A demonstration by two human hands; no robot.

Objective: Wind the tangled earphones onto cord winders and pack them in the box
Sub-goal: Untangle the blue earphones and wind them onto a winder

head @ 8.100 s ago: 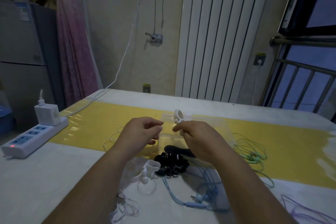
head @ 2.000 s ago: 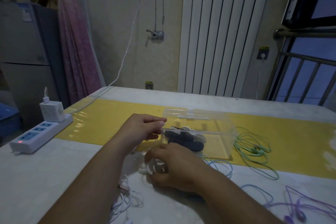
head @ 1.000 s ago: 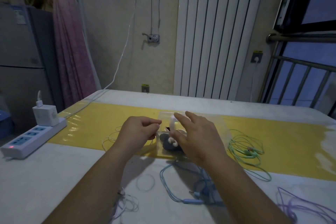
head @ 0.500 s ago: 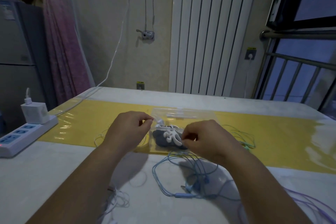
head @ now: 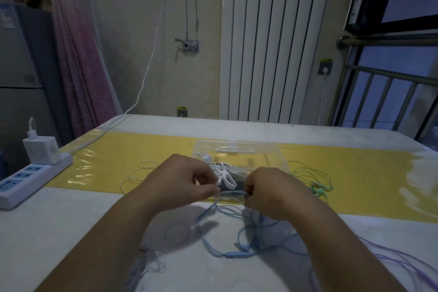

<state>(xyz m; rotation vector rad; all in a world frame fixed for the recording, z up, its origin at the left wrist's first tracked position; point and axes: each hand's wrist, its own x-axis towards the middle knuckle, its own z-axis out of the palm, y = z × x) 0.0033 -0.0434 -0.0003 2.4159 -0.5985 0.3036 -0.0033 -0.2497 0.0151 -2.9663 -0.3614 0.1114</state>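
Both hands work at the near edge of the yellow mat (head: 142,149), just in front of the clear box (head: 237,152). The left hand (head: 180,182) and the right hand (head: 272,192) each pinch the blue earphones (head: 234,255) with thumb and curled fingers, and a short strand of cord is stretched between them. The rest of that cord hangs to the tabletop (head: 71,220) in loose loops between the forearms.

The box stands on the mat near the middle, with white cord winders (head: 224,176) inside at its near left corner. The green earphones (head: 315,187) lie just right of the box. The purple earphones (head: 391,261) trail toward the near right edge, and the white earphones (head: 147,265) lie under the left forearm. The power strip (head: 28,178) sits along the left edge with a charger (head: 40,149) plugged in. Bare surface shows between the strip and the left arm, and along the far side behind the box.

Half a second ago the left hand was at the box's left rim and the right hand was at the winders. Both have since drawn back toward the person and taken up the blue cord.
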